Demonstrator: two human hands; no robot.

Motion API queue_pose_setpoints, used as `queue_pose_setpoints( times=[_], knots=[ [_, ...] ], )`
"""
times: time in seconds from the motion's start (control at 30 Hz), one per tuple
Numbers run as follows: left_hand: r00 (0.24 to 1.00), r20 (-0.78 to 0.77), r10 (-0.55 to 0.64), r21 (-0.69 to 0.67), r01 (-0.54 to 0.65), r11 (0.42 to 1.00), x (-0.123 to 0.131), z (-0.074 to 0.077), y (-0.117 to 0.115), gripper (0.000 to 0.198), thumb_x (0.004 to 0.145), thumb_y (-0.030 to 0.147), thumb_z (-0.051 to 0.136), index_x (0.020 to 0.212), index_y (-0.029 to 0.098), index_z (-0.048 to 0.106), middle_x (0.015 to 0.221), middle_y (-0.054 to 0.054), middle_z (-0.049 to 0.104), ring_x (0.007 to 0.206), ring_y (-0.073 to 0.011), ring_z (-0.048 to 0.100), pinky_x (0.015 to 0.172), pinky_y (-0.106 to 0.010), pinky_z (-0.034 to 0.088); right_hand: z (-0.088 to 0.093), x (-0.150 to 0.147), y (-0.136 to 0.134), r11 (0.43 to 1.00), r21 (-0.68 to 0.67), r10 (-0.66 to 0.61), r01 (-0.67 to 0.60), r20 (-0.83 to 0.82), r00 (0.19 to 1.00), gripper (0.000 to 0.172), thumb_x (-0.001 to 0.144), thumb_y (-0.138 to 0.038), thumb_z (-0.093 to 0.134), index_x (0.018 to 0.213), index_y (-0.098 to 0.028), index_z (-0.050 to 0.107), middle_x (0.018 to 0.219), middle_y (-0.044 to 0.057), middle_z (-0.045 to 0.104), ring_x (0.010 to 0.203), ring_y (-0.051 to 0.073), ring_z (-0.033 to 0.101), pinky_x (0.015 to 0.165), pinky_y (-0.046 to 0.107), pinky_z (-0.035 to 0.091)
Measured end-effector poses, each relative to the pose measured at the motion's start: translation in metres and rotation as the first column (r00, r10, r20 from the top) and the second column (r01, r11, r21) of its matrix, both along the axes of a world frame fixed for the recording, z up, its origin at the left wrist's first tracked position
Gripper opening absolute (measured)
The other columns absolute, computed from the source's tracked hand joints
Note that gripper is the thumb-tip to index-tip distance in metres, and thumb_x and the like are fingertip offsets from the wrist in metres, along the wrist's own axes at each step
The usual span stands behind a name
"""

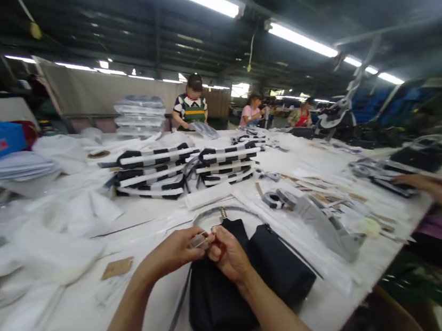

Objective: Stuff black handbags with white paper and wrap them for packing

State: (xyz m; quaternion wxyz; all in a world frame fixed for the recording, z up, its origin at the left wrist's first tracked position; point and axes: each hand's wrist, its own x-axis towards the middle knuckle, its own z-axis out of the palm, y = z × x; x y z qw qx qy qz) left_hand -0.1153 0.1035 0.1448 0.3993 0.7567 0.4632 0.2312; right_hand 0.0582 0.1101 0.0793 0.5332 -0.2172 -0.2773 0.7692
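A black handbag (218, 308) lies on the table right below my hands, its strap wrapped in clear film and curving behind them. My left hand (177, 254) is closed around a small clear plastic piece (198, 241), whose exact kind I cannot make out. Beside it, my right hand (229, 255) pinches at the near end of that piece, fingertips almost touching the left ones. Both hands hover over the bag's top, near a metal strap fitting (223, 213).
Stacked black bags with white wrapping (153, 174) stand behind. White sheets (60, 233) heap at the left; a brown card (117, 268) lies nearer. A grey cloth-like piece (327, 227) and tape rolls (279, 198) are at right. A co-worker's arm (428, 183) reaches in.
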Motion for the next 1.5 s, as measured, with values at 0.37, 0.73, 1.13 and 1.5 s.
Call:
queue_pose_setpoints(
  times=[0.37,0.73,1.13,1.5],
  knots=[
    [0.985,0.154,0.08,0.161,-0.105,0.981,-0.002,-0.01,0.001,0.062,0.059,0.03,0.079,0.12,0.026,0.065,0.116,-0.005,0.068,0.104,-0.0279,0.061,0.09,-0.033,0.046,0.001,0.011,-0.005,0.998,-0.019,0.062,-0.061,0.077,0.995,0.026,0.075,-0.035,0.078,0.083,-0.021,0.056,0.083,0.0,0.071,0.045,0.005,0.043,0.044,0.019,0.035],
    [0.969,0.237,0.068,0.086,-0.091,0.992,0.002,-0.015,0.005,0.026,0.071,0.024,0.066,0.097,0.02,0.07,0.096,-0.004,0.072,0.09,-0.0219,0.065,0.084,-0.03,0.05,0.008,0.016,-0.004,0.997,-0.035,0.074,-0.072,0.034,0.997,0.027,0.075,-0.036,0.077,0.084,-0.021,0.056,0.06,-0.01,0.043,0.042,0.004,0.031,0.042,0.016,0.035],
    [0.986,0.152,-0.072,0.015,0.071,0.997,0.003,-0.021,0.009,0.031,0.071,0.023,0.065,0.101,0.021,0.07,0.1,-0.002,0.072,0.094,-0.0217,0.063,0.082,-0.028,0.046,0.011,0.016,-0.004,0.995,0.003,0.104,-0.104,0.0,0.995,0.024,0.078,-0.034,0.075,0.082,-0.021,0.055,0.056,-0.012,0.034,0.039,0.003,0.016,0.036,0.014,0.027],
    [0.885,0.465,0.035,-0.268,0.103,0.958,-0.018,-0.012,0.004,0.047,0.079,0.04,0.064,0.12,0.018,0.054,0.068,0.002,0.062,0.058,-0.0137,0.057,0.057,-0.024,0.041,0.002,0.018,0.0,0.996,0.012,0.09,-0.09,0.014,0.996,0.02,0.08,-0.031,0.074,0.084,-0.019,0.058,0.069,-0.009,0.056,0.036,-0.002,0.012,0.033,0.012,0.019]
  ],
)
